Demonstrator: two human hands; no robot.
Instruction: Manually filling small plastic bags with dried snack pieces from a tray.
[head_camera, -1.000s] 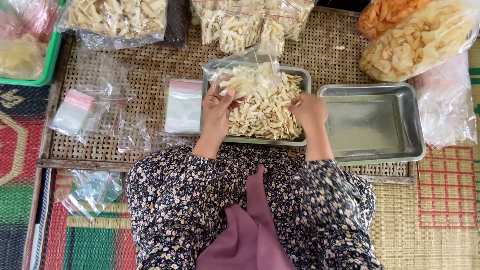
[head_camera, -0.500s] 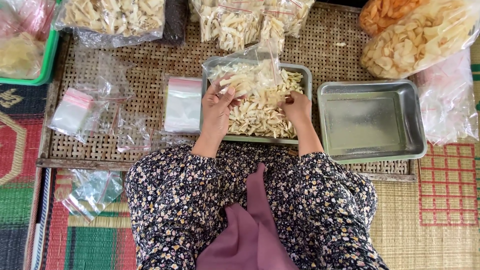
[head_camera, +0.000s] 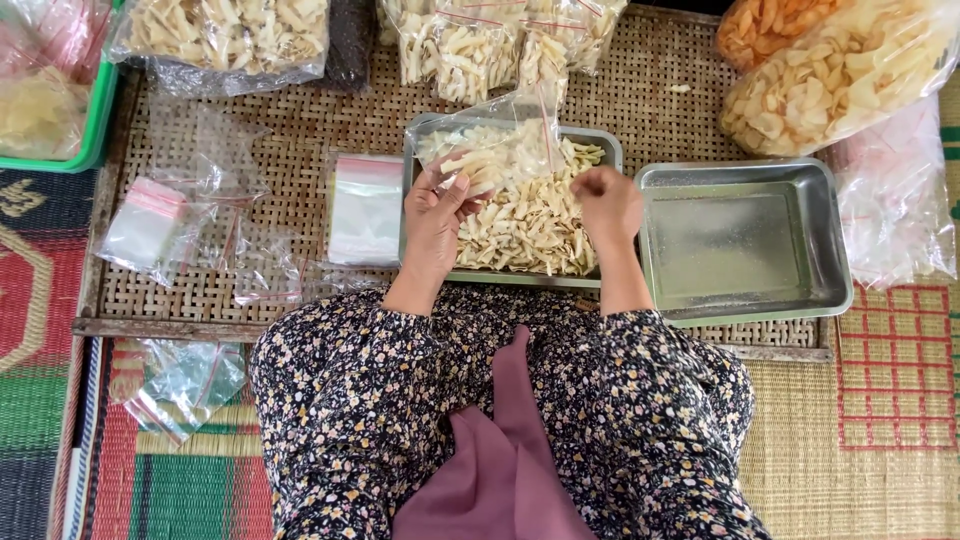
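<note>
The left hand (head_camera: 437, 222) grips the open mouth of a clear bag (head_camera: 492, 140), thumb and fingers pinching its near edge; the bag is partly filled with pale chips and rests over the far left of the chip tray (head_camera: 611, 150). The right hand (head_camera: 609, 203) is closed into a loose fist over the chips (head_camera: 530, 225) at the tray's 3 o'clock side; whether it holds any I cannot tell. Just beside the tray at 3 o'clock sits an empty steel tray (head_camera: 745, 240), touching or nearly so. At 9 o'clock lies a stack of flat bags (head_camera: 366, 210), with loose bags (head_camera: 185, 215) farther out. Filled bags (head_camera: 480, 45) lie at 12 o'clock, and big sacks of chips (head_camera: 835, 80) at 2 o'clock. All rest on a woven mat (head_camera: 300, 125).
</note>
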